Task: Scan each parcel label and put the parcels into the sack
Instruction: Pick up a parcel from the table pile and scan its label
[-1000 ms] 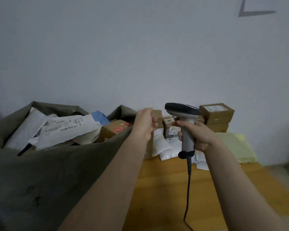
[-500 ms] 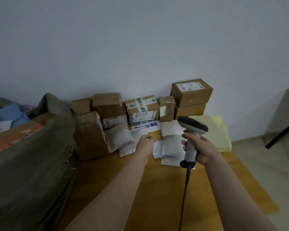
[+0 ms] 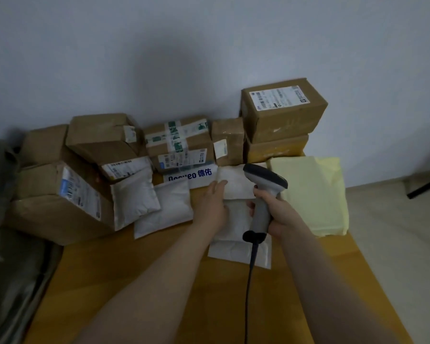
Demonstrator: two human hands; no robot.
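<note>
Left hand (image 3: pixel 212 203) newly forward on mailer (image 3: pixel 235 188) beside scanner (image 3: pixel 268 181)

Dim white wall (image 3: pixel 209 45), wooden table (image 3: pixel 159 281)

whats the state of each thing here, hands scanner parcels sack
left hand, fingers straight, touching the white mailer
right hand, grips the scanner handle
scanner, held up, cable hanging down
white mailer, lying flat, not lifted
top box, sealed, label up
yellow mailer, lying flat
sack, only its side shows
</note>
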